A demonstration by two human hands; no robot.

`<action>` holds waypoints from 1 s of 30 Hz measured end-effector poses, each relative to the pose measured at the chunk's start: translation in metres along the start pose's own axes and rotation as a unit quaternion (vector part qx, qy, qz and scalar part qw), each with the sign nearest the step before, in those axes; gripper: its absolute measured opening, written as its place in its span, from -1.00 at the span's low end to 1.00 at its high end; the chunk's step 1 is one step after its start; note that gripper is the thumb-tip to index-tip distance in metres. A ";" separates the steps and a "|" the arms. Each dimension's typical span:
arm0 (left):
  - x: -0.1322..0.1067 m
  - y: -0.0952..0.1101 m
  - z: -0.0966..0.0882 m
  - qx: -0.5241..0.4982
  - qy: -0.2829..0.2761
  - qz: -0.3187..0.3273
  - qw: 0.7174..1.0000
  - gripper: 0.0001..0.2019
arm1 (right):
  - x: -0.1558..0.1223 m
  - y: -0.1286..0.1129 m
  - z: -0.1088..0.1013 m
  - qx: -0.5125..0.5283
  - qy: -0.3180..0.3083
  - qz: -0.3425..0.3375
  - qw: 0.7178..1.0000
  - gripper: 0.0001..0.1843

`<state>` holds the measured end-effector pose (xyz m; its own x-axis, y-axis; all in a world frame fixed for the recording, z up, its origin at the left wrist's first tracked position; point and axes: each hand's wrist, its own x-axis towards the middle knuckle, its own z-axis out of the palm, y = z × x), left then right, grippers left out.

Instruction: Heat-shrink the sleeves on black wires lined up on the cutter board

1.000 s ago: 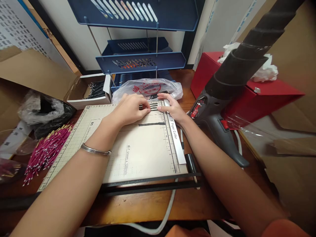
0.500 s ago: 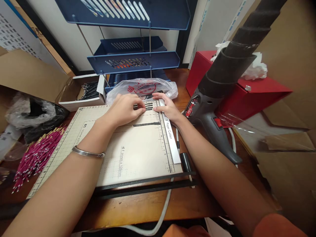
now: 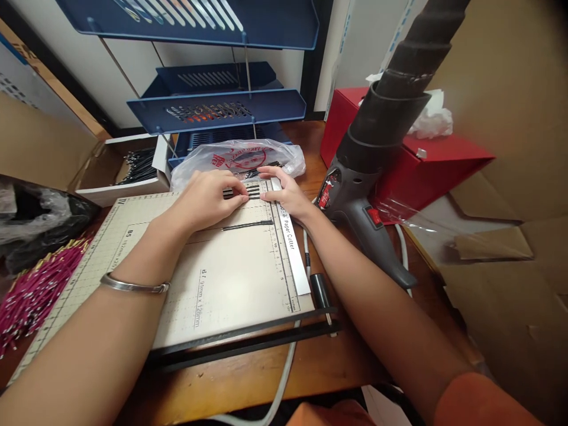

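Note:
A beige paper cutter board [image 3: 222, 278] with a printed grid lies in front of me. Near its far edge my left hand [image 3: 206, 198] presses down on a small row of black tube pieces [image 3: 249, 191], fingers curled over them. My right hand [image 3: 284, 192] rests beside the same row at the cutter's ruler strip [image 3: 290, 242], fingers flat against the tubes' right ends. One long thin black tube [image 3: 247, 225] lies loose on the board just in front of the hands.
A grey heat gun [image 3: 368, 177] stands at right before a red box [image 3: 399, 160]. A plastic bag [image 3: 235, 157] and blue tray rack [image 3: 217, 109] sit behind the board. Magenta wires [image 3: 31, 290] lie left, and a white box of black tubes [image 3: 128, 171] sits at back left.
Hands stay on the black tube pieces; the left fingers shift slightly over them. The view has swung to the right, so everything sits further left in the picture.

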<state>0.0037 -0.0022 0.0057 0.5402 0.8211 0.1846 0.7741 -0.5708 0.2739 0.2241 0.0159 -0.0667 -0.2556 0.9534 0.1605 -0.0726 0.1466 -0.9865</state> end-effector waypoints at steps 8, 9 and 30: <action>0.000 0.000 0.000 0.006 0.002 0.001 1.000 -0.73 | 0.000 0.001 -0.002 -0.002 -0.003 -0.006 1.000 -0.23; 0.000 0.000 0.000 0.005 0.003 0.001 1.000 -0.73 | 0.000 0.001 -0.002 -0.003 -0.004 -0.006 1.000 -0.23; -0.008 0.026 -0.005 -0.142 -0.080 0.070 0.984 -0.79 | 0.000 -0.003 0.000 -0.016 0.022 -0.007 1.000 -0.33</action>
<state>0.0176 -0.0240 0.0162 0.6969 0.7109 0.0949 0.5772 -0.6345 0.5141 0.2246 0.0155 -0.0639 -0.2128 0.9615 0.1737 -0.0456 0.1678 -0.9848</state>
